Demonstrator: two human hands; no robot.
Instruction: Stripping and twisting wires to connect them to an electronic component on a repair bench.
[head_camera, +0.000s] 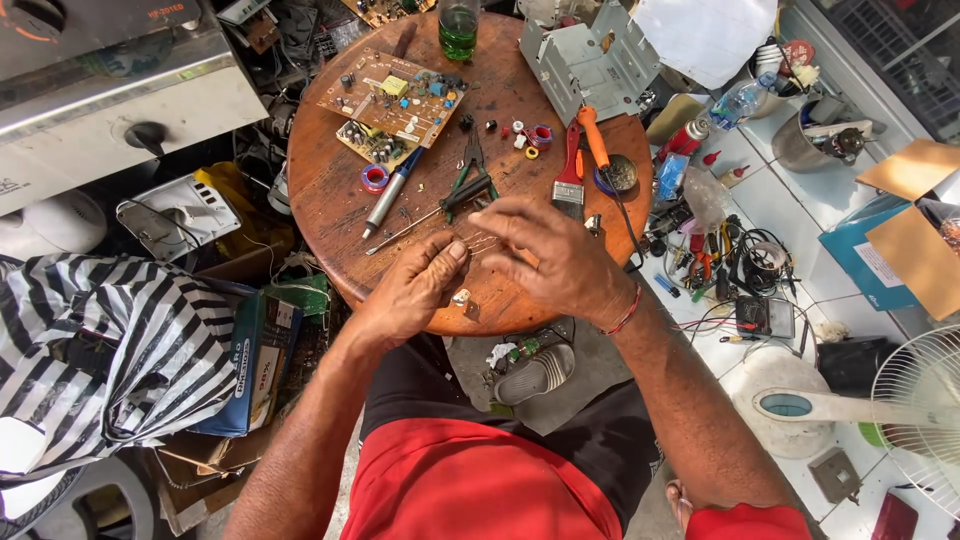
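Observation:
My left hand (418, 288) and my right hand (548, 257) meet over the near edge of a round wooden table (330, 195). Their fingertips pinch a small component with thin wire leads (478, 243) between them. A small metal part (463, 299) lies on the wood just under my left hand. Beyond the hands lie a thin screwdriver (428, 214), green-handled pliers (470, 172), a grey pen-like tool (393, 190) and a brown circuit board (393, 103).
A red-handled brush (570, 172), an orange-handled soldering iron (594, 138), tape rolls, a glass of green liquid (459, 28) and a metal bracket (590, 62) share the table. Tools and cables litter the white floor at right. A fan (915, 405) and striped bag (110, 340) flank me.

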